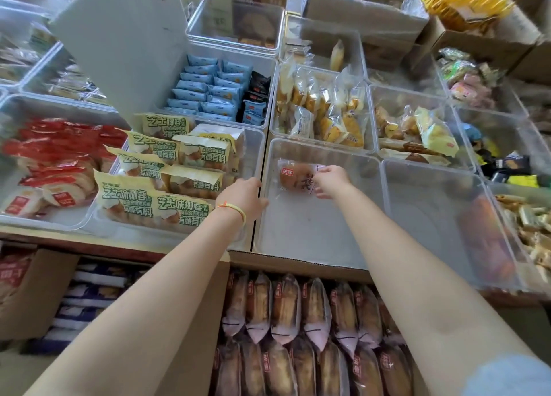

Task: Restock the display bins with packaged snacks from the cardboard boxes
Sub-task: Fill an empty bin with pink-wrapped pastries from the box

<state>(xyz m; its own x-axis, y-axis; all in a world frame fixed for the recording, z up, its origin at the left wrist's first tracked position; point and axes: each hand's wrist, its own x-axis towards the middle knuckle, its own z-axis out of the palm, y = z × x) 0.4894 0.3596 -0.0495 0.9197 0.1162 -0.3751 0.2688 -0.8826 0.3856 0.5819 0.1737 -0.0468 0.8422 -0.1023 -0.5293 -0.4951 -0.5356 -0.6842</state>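
Two rows of wrapped brown breads are lying in the open cardboard box (pixel 298 330) nearest the camera. Beyond, the left hand (pixel 243 197) is gripping the clear bin's rim (pixel 262 187), while the right hand's (pixel 332 182) fingers are pinching one bread packet (pixel 293 176) on the bin floor.
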